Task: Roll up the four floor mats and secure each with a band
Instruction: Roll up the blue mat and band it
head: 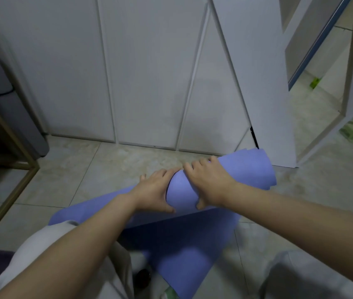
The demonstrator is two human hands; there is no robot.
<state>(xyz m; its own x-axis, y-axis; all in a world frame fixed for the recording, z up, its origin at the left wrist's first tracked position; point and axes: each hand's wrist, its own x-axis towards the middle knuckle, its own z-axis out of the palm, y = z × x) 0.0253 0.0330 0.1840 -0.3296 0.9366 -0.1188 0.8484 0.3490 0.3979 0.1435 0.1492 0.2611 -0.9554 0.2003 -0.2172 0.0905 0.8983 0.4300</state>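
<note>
White cupboard doors (149, 72) fill the upper half of the frame, and pale floor tiles (106, 165) run from their foot down to the bottom edge. Across the middle of the frame lies a blue-violet mat (246, 171), most of it wound into a thick roll slanting from lower left to upper right. Its loose tail (184, 244) is spread flat on the tiles toward the bottom centre. Both hands sit side by side at the roll's middle. The left hand (154, 190) wraps it with fingers draped over the far side and thumb tucked on the near side, and the right hand (209, 183) clasps it the same way just to the right. At the upper-right end the layers look slightly stepped, so the roll seems to be drifting off square. To finish well, the hands would do better spread apart toward the two ends, drawing the roll back snugly against the tail at each turn and nudging the stepped end flush before the last wrap. One hand should pin the seam while the other fetches a band. No band shows anywhere in view.
</note>
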